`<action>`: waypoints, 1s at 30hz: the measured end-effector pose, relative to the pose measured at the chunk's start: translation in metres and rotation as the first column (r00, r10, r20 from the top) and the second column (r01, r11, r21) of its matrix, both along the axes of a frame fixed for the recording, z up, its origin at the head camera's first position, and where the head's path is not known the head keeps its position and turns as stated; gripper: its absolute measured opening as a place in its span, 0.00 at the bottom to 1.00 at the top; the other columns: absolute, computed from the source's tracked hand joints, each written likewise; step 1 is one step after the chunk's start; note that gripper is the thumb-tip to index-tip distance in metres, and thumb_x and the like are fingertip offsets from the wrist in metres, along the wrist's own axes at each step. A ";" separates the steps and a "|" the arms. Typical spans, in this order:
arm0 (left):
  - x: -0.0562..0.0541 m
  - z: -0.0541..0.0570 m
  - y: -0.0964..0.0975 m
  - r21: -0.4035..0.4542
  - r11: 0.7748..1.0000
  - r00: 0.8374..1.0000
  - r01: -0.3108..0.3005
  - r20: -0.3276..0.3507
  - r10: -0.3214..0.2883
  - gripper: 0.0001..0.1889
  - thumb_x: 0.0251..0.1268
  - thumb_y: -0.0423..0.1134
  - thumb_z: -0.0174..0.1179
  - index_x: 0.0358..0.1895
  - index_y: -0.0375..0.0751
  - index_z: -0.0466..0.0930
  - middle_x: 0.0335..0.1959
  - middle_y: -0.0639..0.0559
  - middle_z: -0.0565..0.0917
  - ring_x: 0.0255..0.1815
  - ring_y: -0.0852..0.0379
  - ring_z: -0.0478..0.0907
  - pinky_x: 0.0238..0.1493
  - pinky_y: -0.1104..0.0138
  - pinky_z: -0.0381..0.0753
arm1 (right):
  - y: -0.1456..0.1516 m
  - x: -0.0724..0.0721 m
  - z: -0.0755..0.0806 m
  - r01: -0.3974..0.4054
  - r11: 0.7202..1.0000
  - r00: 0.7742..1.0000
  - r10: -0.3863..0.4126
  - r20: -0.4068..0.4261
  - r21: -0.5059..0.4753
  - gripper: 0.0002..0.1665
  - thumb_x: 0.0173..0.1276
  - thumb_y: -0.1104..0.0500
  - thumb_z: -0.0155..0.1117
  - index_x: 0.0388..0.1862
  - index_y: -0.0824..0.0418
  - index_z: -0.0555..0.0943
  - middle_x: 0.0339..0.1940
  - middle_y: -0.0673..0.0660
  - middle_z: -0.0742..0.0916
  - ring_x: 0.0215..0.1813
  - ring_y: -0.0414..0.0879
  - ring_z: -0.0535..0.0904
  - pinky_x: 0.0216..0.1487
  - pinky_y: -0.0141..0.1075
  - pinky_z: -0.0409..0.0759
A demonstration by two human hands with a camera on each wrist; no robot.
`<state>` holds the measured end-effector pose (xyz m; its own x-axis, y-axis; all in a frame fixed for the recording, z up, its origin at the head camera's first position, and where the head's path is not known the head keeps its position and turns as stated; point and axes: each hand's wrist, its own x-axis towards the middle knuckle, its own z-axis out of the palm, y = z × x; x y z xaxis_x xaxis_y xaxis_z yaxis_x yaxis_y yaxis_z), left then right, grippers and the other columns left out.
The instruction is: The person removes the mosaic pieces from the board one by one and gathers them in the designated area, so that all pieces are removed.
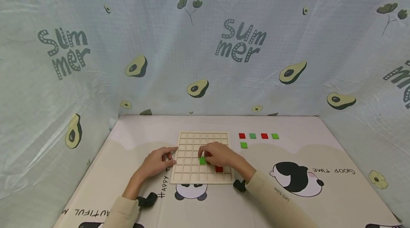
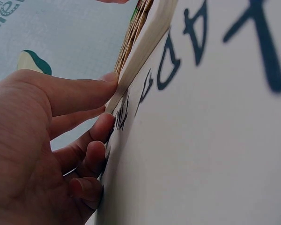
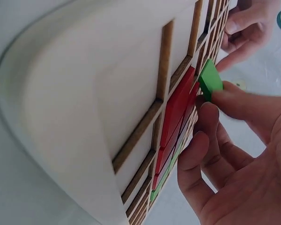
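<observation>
A square wooden grid board (image 1: 185,169) lies on the table. My right hand (image 1: 221,154) is over its middle and pinches a green square tile (image 1: 203,160) between thumb and fingers; the right wrist view shows that green tile (image 3: 210,80) tilted above the cells. A red tile (image 1: 219,169) sits in the board close to that hand. More red tiles (image 3: 178,108) and light green ones (image 3: 161,180) lie in cells beneath my fingers, mostly covered in the head view. At the board's left edge my left hand (image 1: 155,160) rests, its thumb and index finger touching the wooden side.
Right of the board, loose tiles lie on the table: a red tile (image 1: 242,136), a teal tile (image 1: 252,136), another red tile (image 1: 264,136) and green tiles (image 1: 275,136). Behind the table hangs a printed curtain (image 1: 160,89). The tablecloth (image 1: 205,213) carries panda prints.
</observation>
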<state>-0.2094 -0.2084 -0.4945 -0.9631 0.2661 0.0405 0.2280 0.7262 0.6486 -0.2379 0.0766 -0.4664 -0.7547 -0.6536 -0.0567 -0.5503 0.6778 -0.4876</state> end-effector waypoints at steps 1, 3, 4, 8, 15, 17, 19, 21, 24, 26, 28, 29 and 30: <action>0.000 0.000 0.000 -0.001 1.000 1.000 -0.001 0.002 0.001 0.26 0.65 0.40 0.70 0.67 0.42 0.81 0.34 0.58 0.78 0.31 0.61 0.69 0.33 0.69 0.67 | 0.001 0.000 0.000 -0.002 1.000 1.000 0.002 0.002 -0.005 0.14 0.73 0.63 0.61 0.47 0.46 0.87 0.34 0.43 0.84 0.36 0.39 0.76 0.41 0.31 0.75; 0.000 0.000 0.000 0.000 1.000 1.000 -0.001 0.004 0.001 0.26 0.65 0.40 0.70 0.67 0.42 0.81 0.34 0.57 0.78 0.31 0.61 0.69 0.33 0.69 0.67 | 0.001 0.000 -0.001 -0.004 1.000 1.000 0.004 0.006 -0.010 0.15 0.74 0.65 0.60 0.48 0.46 0.87 0.34 0.43 0.84 0.36 0.39 0.76 0.40 0.32 0.75; 0.000 0.000 0.000 0.000 1.000 1.000 -0.001 0.005 0.001 0.26 0.65 0.40 0.70 0.67 0.42 0.81 0.34 0.57 0.78 0.31 0.61 0.69 0.33 0.69 0.67 | 0.002 0.000 -0.001 -0.007 1.000 1.000 0.007 0.006 -0.011 0.16 0.74 0.65 0.59 0.48 0.46 0.87 0.35 0.43 0.84 0.36 0.39 0.75 0.40 0.32 0.75; 0.001 0.000 0.000 0.001 1.000 1.000 -0.001 0.006 0.001 0.26 0.65 0.40 0.70 0.67 0.42 0.81 0.34 0.57 0.78 0.31 0.61 0.69 0.33 0.69 0.67 | 0.003 0.001 -0.002 -0.007 1.000 1.000 0.007 0.005 -0.017 0.17 0.73 0.66 0.59 0.48 0.46 0.87 0.35 0.43 0.84 0.36 0.39 0.75 0.40 0.32 0.74; 0.001 0.002 0.001 0.001 1.000 1.000 -0.002 0.004 0.002 0.26 0.65 0.39 0.69 0.67 0.42 0.81 0.34 0.57 0.78 0.31 0.61 0.69 0.33 0.69 0.67 | 0.004 0.002 0.001 -0.010 0.999 1.000 0.010 0.002 -0.038 0.16 0.73 0.66 0.59 0.48 0.47 0.87 0.37 0.44 0.86 0.38 0.40 0.76 0.43 0.33 0.75; 0.001 0.002 0.001 0.002 1.000 1.000 0.000 0.001 0.000 0.26 0.65 0.39 0.70 0.67 0.42 0.81 0.34 0.57 0.78 0.31 0.61 0.69 0.33 0.69 0.67 | 0.004 0.002 0.002 -0.013 0.999 1.000 0.013 -0.006 -0.044 0.16 0.74 0.66 0.59 0.48 0.48 0.87 0.39 0.45 0.87 0.39 0.40 0.76 0.46 0.34 0.76; 0.002 0.002 0.001 0.003 1.000 1.000 0.002 -0.003 -0.002 0.26 0.65 0.39 0.70 0.67 0.41 0.81 0.34 0.57 0.78 0.31 0.62 0.69 0.33 0.69 0.67 | 0.005 0.002 0.002 -0.011 0.999 1.000 0.010 -0.014 -0.044 0.16 0.74 0.65 0.59 0.49 0.48 0.87 0.42 0.46 0.87 0.41 0.40 0.77 0.49 0.35 0.78; 0.002 0.003 0.001 0.001 1.000 1.000 0.005 -0.007 -0.005 0.26 0.65 0.39 0.70 0.67 0.41 0.81 0.34 0.57 0.78 0.31 0.62 0.69 0.33 0.69 0.67 | 0.006 0.001 0.002 -0.009 0.999 1.000 0.008 -0.023 -0.047 0.15 0.75 0.65 0.59 0.49 0.48 0.87 0.44 0.46 0.88 0.43 0.40 0.78 0.52 0.37 0.79; 0.002 0.003 0.001 0.000 1.000 1.000 0.005 -0.010 -0.005 0.26 0.65 0.39 0.70 0.67 0.41 0.81 0.34 0.58 0.78 0.31 0.62 0.69 0.33 0.69 0.67 | 0.010 -0.002 0.000 -0.003 0.999 0.999 0.001 -0.033 -0.053 0.15 0.75 0.65 0.59 0.49 0.48 0.87 0.45 0.47 0.88 0.43 0.40 0.78 0.52 0.37 0.79; 0.002 0.003 0.001 -0.002 1.000 1.000 0.004 -0.010 -0.004 0.26 0.65 0.39 0.70 0.67 0.41 0.81 0.34 0.58 0.78 0.31 0.62 0.69 0.33 0.70 0.66 | 0.013 -0.004 -0.001 -0.001 0.998 0.999 -0.001 -0.036 -0.063 0.15 0.75 0.65 0.58 0.48 0.48 0.87 0.45 0.46 0.88 0.42 0.41 0.77 0.50 0.36 0.78; 0.002 0.003 0.001 -0.005 1.000 1.000 0.002 -0.009 -0.002 0.26 0.65 0.40 0.70 0.67 0.41 0.81 0.34 0.57 0.78 0.31 0.61 0.69 0.33 0.69 0.66 | 0.016 -0.005 -0.002 0.002 0.997 0.999 -0.005 -0.036 -0.075 0.15 0.75 0.65 0.59 0.49 0.49 0.87 0.45 0.46 0.88 0.43 0.41 0.78 0.50 0.36 0.78; 0.002 0.003 0.001 -0.006 1.000 1.000 0.002 -0.008 -0.002 0.26 0.65 0.40 0.69 0.67 0.41 0.81 0.34 0.57 0.78 0.31 0.61 0.69 0.33 0.69 0.66 | 0.018 -0.005 -0.001 0.006 0.997 0.999 -0.008 -0.031 -0.083 0.14 0.75 0.65 0.59 0.49 0.49 0.87 0.45 0.46 0.88 0.43 0.41 0.78 0.49 0.36 0.78; 0.002 0.003 0.001 -0.007 1.000 1.000 0.002 -0.007 -0.002 0.26 0.65 0.40 0.69 0.67 0.41 0.81 0.34 0.57 0.78 0.31 0.61 0.69 0.33 0.69 0.66 | 0.020 -0.006 -0.001 0.011 0.996 1.000 -0.013 -0.024 -0.090 0.14 0.75 0.65 0.59 0.49 0.50 0.87 0.45 0.46 0.88 0.44 0.41 0.78 0.49 0.36 0.78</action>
<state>-0.2073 -0.2075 -0.4916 -0.9623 0.2682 0.0459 0.2341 0.7302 0.6418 -0.2435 0.0968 -0.4672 -0.7632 -0.6458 0.0209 -0.5549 0.6385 -0.5333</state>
